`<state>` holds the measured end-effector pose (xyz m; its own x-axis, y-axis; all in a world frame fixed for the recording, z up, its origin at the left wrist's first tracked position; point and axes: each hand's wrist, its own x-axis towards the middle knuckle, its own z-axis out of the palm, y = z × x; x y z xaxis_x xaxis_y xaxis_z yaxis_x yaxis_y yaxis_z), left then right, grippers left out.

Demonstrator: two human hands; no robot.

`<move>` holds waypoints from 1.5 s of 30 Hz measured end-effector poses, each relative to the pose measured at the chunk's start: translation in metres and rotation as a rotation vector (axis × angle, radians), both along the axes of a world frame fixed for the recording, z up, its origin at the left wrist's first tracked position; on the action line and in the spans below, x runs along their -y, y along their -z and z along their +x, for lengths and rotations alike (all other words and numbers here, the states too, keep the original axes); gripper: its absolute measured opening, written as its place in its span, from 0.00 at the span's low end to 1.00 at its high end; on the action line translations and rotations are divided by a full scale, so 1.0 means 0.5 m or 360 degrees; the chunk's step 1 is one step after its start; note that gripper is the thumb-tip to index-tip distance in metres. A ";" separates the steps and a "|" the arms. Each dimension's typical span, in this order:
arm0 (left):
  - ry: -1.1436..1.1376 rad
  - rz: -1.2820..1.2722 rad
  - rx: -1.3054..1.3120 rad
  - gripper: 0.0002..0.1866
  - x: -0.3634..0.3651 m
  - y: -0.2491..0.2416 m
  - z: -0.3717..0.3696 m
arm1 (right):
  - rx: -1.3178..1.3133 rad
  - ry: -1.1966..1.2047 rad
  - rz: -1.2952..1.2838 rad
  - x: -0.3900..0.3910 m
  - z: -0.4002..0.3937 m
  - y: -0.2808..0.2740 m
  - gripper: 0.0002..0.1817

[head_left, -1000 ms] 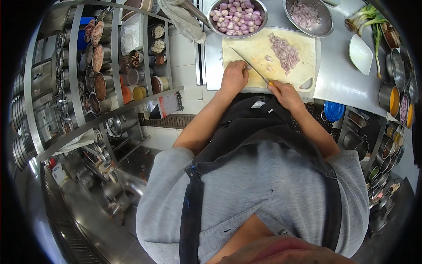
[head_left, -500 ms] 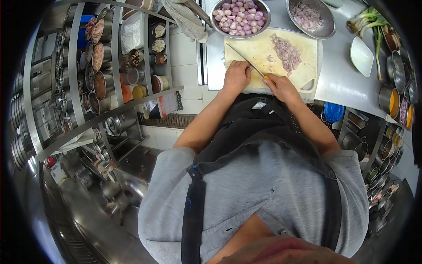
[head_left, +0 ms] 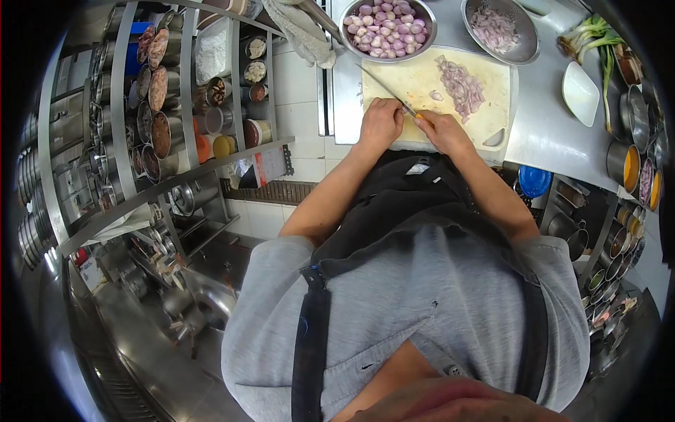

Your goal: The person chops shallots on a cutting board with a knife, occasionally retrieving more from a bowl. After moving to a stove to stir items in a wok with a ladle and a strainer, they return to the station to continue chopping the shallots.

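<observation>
My right hand (head_left: 444, 132) is closed round the orange handle of a knife (head_left: 388, 90), whose blade slants to the far left across the white cutting board (head_left: 500, 84). Beside the blade, the curled fingers of my left hand (head_left: 382, 124) press down at the board's near left part. They are on a shallot that is almost wholly hidden, with only a pale pink bit at the fingertips. To the right lies a heap of sliced shallots (head_left: 461, 88), and a loose piece (head_left: 436, 96) sits apart from it.
Behind the board stands a metal bowl (head_left: 430, 36) of peeled shallots. A colander (head_left: 529, 50) holds chopped ones. On the steel counter at right are a white dish (head_left: 580, 93), spring onions (head_left: 589, 35) and metal containers (head_left: 623, 163). A shelf rack (head_left: 186, 105) with food tubs stands left.
My right hand has moved slightly up and left with the knife, closer to my left hand. One of two loose shallot pieces no longer shows. The view has shifted a little.
</observation>
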<state>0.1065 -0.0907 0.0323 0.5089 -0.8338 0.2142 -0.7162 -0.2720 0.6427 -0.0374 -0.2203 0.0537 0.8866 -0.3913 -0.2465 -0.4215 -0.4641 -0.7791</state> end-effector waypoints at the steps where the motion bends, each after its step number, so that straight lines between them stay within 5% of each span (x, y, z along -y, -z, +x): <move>1: -0.0004 0.0002 0.0004 0.06 -0.002 0.001 0.001 | 0.0024 0.0028 0.0038 -0.001 -0.003 -0.003 0.18; 30: 0.0011 0.0034 0.0098 0.05 0.012 -0.011 -0.004 | -0.0115 0.0221 0.0189 0.008 -0.050 -0.014 0.20; 45: 0.0043 -0.0017 0.0085 0.04 0.002 0.004 0.002 | -0.0071 0.0002 0.0046 0.010 -0.017 -0.035 0.19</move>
